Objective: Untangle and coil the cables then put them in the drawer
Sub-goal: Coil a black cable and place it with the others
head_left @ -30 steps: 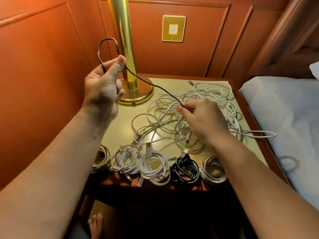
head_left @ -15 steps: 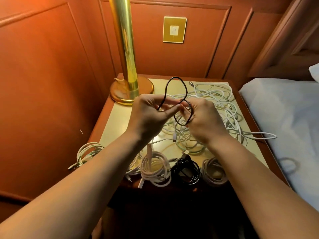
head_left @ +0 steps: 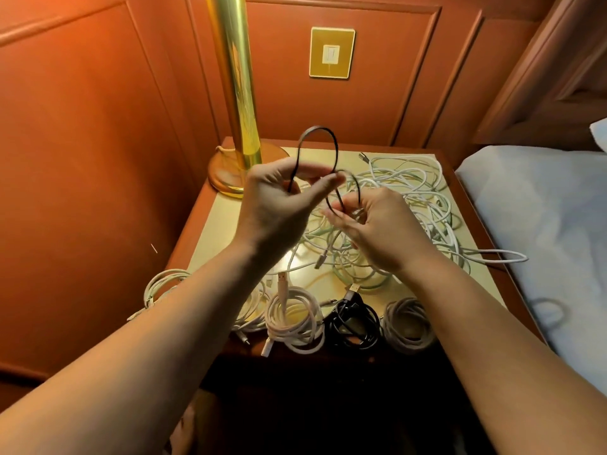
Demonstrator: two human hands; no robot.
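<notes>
Centre frame: left hand (head_left: 279, 205) and right hand (head_left: 381, 224) pinching black cable (head_left: 335, 149) loops in curled fingers above tabletop (head_left: 226, 231); no legible writing.

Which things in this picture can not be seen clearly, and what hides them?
- Drawer: head view, not visible; the forearms and dark shadow cover the nightstand front.
- Black cable ends: hidden inside the left hand and right hand.
- Lamp top: cut off by the upper edge.
- Coiled white cable: partly behind the left forearm.
</notes>
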